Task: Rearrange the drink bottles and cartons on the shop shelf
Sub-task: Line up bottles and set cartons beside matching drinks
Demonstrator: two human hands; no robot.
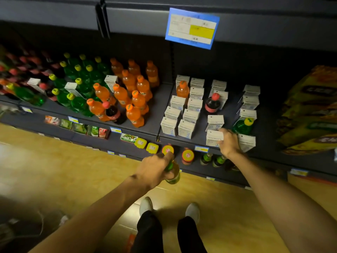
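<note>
Green bottle (243,126) and cartons (247,143) crowd right hand (228,142), apparently gripping.

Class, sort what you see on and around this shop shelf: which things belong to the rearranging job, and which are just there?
Part of the job:
- green bottle held by the left hand
- white carton gripped by the right hand
- orange bottles
- dark cola bottle among the cartons

Just there:
- blue price sign
- yellow boxes
- snack packets on the lower shelf
</note>
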